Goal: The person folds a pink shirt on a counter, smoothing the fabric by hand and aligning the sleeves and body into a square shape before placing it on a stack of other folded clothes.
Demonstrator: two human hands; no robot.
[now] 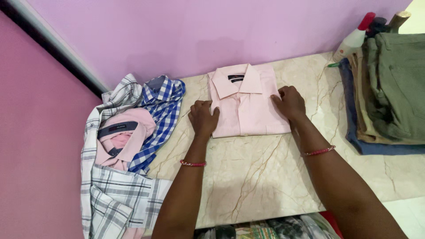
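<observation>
- Marble counter (265, 177) under pink walls: folded pink shirt (248, 106) sits at 12 o'clock, fold looks done.
- Left hand (203, 118), right hand (290, 102) flat, fingers spread, pressing shirt edges.
- Unfolded shirts (128, 146) wait at 9; folded trousers (389, 88) at 3.

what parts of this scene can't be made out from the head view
- Folded pink shirt: side edges lie under the left hand and right hand.
- Stack of folded trousers: cut off by the right edge.
- Spray bottle: lower part hidden behind the stack.
- Shirt pile: runs off the bottom edge.
</observation>
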